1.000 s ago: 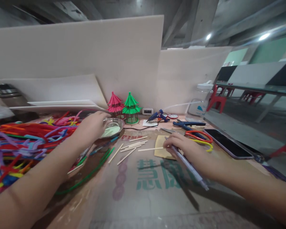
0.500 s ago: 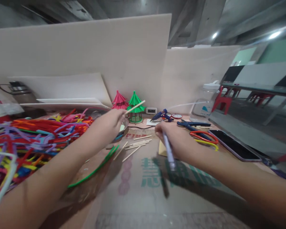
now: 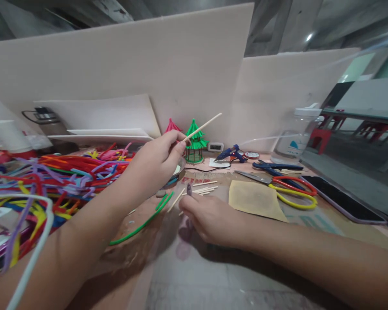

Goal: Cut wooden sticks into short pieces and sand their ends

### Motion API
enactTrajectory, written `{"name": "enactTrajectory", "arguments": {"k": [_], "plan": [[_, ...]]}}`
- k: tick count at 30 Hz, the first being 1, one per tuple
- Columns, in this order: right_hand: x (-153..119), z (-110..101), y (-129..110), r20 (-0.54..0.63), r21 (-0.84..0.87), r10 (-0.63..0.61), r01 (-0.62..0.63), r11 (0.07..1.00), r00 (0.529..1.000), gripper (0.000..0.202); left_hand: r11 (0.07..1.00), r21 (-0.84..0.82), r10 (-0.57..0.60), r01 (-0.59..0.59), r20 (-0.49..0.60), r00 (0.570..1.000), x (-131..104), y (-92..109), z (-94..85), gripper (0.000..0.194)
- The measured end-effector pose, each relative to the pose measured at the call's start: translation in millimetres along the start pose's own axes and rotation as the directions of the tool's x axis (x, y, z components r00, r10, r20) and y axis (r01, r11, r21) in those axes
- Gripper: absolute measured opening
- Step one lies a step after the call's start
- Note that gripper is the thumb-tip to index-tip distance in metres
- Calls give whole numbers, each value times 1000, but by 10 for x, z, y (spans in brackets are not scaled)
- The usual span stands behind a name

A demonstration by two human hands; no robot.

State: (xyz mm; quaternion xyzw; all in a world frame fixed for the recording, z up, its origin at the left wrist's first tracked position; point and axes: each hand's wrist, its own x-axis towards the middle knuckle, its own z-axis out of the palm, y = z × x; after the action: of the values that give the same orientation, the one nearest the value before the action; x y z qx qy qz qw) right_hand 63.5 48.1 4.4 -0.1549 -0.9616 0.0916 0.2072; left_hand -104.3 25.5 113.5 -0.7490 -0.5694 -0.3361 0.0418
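My left hand [image 3: 163,157] pinches a thin wooden stick [image 3: 207,124] between thumb and fingers, its free end pointing up and to the right. Lower down, my right hand [image 3: 210,217] is closed round a slim purple-grey pen-like rod [image 3: 189,189]; only its dark end shows above the fingers. Just beyond that hand lie several loose wooden sticks [image 3: 205,189] on the cardboard-covered table. Behind the raised stick stands a small green-roofed pavilion model [image 3: 194,148], with a pink-roofed one [image 3: 172,125] partly hidden by my left hand.
Colourful pipe cleaners [image 3: 67,176] heap up at left, and a green strip [image 3: 142,226] lies beside them. At right are a sandpaper-like tan square [image 3: 257,198], scissors [image 3: 294,202], blue-handled pliers [image 3: 278,165], a phone [image 3: 339,200] and a water jug [image 3: 292,140]. A glue gun [image 3: 229,153] rests at the back.
My right hand has moved left with the pen-like rod, uncovering the tan square and scissor blades. My left hand has kept the wooden stick, now held higher in view. The camera view has shifted.
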Motion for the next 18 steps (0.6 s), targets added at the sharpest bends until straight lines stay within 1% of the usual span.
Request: {"name": "enactTrajectory", "arguments": {"k": [2,4,7,11,14,18], "plan": [[-12,51,-8,7,42,28,-29,999,1000,22,1000,-17,-4,4,27,1000,-7,18,9,25],[6,72,-14,28,52,47,-48,998,998,21,998,-60,-21,29,128,991,-17,6,47,25],[21,54,-31,51,36,54,-56,998,997,21,992,-111,-25,61,304,952,-21,-76,138,30],[-8,11,-53,54,16,27,-28,999,998,23,991,-100,-41,92,423,905,-10,-171,216,35],[-16,5,-54,70,4,36,-37,999,997,21,992,-88,-37,86,451,892,-5,-149,188,35],[-4,23,-49,70,8,47,-47,999,996,22,991,-83,-58,101,409,911,-7,-97,125,35]]}}
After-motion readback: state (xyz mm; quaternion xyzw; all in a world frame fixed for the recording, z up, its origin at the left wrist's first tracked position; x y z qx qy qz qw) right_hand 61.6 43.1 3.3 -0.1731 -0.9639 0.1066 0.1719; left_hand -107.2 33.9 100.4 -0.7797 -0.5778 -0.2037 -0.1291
